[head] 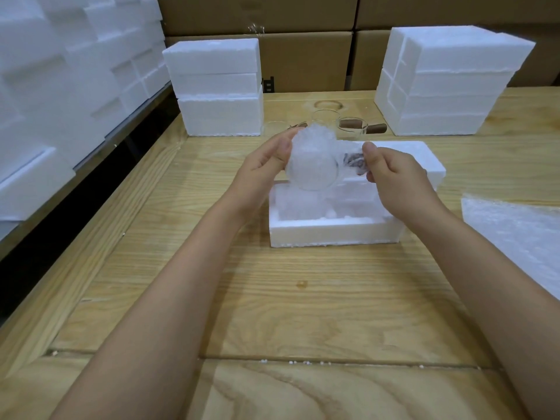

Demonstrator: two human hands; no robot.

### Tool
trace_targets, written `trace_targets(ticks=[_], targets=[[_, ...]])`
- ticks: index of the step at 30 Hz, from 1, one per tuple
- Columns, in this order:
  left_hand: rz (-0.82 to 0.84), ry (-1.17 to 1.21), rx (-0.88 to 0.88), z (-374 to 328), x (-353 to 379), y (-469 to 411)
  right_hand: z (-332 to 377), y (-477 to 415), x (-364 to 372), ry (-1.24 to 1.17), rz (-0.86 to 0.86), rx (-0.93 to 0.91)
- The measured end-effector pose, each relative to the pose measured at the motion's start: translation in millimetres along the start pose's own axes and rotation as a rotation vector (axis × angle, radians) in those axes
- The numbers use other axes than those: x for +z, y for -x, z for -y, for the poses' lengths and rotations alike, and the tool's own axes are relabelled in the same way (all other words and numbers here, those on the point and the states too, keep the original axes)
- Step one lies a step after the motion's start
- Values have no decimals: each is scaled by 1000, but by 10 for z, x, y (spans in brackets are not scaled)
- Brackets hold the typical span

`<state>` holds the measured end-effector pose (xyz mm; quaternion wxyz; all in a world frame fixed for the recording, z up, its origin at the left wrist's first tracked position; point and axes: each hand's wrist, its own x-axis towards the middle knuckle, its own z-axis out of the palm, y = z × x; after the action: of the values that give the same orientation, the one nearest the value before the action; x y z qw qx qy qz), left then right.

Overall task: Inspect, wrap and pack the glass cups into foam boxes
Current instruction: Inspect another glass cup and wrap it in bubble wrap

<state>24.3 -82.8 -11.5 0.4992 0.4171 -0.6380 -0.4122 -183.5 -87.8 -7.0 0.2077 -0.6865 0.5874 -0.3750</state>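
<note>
Two forearms are stretching away from me across the wooden counter (pixel 272 298). Just beyond them an open foam box (pixel 333 230) is sitting on the counter; I am not making out what is lying inside it. Over its far wall both hands are holding the wrapped cup (pixel 312 165) in the air, clear of the box. The left grip (pixel 260 171) is curling thumb and fingers round the cup's bubble-wrapped body. The right grip (pixel 400 180) is pinching the wrap over the brown handle. Off to the right a bubble wrap sheet (pixel 515 234) is lying flat. A foam slab (pixel 418 156) is lying just behind the box. Farther back, bare glass cups (pixel 348 125) are standing between the left foam stack (pixel 218 86) and the right foam stack (pixel 448 80), with cardboard cartons (pixel 303 56) rising behind them.
</note>
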Motion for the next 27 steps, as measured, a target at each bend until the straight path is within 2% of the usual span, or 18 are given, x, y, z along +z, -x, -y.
trace_targets(ticks=[4,7,20,27], targets=[[80,81,5,-3,-149,25,-32,-2,-40,-226,71,-59],[100,99,34,-20,-206,37,-51,5,-53,-294,132,-116],[129,-99,-39,57,-293,78,-158,26,-72,-238,253,-135],[133,-234,-11,68,-322,95,-173,52,-61,-84,267,-173]])
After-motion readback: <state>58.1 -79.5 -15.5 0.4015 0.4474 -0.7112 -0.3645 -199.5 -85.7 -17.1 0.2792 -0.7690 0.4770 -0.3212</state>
